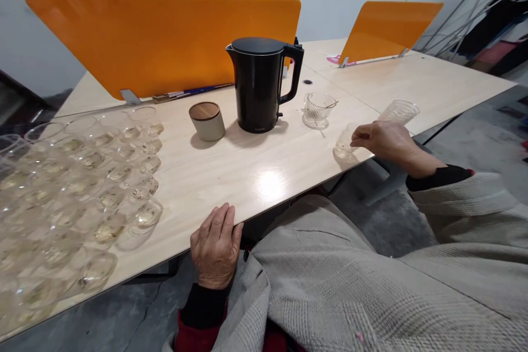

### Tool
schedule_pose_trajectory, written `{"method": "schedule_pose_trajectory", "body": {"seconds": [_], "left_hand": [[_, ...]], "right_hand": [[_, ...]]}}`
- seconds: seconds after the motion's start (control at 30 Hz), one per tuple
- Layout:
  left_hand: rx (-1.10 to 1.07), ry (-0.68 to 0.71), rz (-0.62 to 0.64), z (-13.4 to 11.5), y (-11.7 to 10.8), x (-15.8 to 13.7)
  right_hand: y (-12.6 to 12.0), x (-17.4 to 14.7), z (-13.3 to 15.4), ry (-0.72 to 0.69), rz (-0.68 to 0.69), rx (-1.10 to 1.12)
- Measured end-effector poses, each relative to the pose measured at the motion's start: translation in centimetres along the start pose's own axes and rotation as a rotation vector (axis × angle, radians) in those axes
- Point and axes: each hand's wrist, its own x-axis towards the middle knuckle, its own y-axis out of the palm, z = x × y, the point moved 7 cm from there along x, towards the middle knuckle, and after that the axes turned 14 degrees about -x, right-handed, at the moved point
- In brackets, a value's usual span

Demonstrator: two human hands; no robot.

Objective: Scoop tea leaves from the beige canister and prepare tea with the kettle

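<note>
My right hand (383, 140) is at the right front of the table, thumb and fingers pinched together at the upper right side of a clear glass cup (342, 146). The cup's base is at the tabletop, and the fingers cover part of its rim. Just behind that hand is another clear ribbed glass (399, 112), perhaps several nested. A ribbed glass bowl (317, 113) with a thin utensil in it stands to the left of the cup. My left hand (216, 245) lies flat on the table's front edge, fingers extended and holding nothing.
A black electric kettle (258, 88) stands mid-table, handle to the right. Left of it is a grey jar (209, 127) with a wooden lid. Many glass cups (109, 228) with pale liquid and dark bits crowd the left end. Orange dividers (165, 44) rise behind.
</note>
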Motion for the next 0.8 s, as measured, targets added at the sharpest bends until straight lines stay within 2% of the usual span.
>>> {"method": "schedule_pose_trajectory", "body": {"seconds": [0.07,0.27,0.53,0.7,0.8], "left_hand": [[0.0,0.001,-0.001,0.0,0.0,0.0],[-0.002,0.0,0.005,0.0,0.0,0.0],[-0.009,-0.008,0.007,0.0,0.0,-0.1],[-0.016,-0.02,0.005,0.1,0.0,-0.2],[-0.032,-0.04,0.009,0.1,0.0,-0.2]], "right_hand": [[0.0,-0.1,0.0,-0.009,-0.006,-0.003],[-1.7,-1.0,-0.4,0.031,-0.199,0.04],[-2.4,-1.8,-1.2,0.051,-0.357,0.077],[-5.1,-4.0,-1.3,-0.01,-0.649,0.17],[-7.7,-6.3,0.3,-0.124,-0.859,0.278]]}}
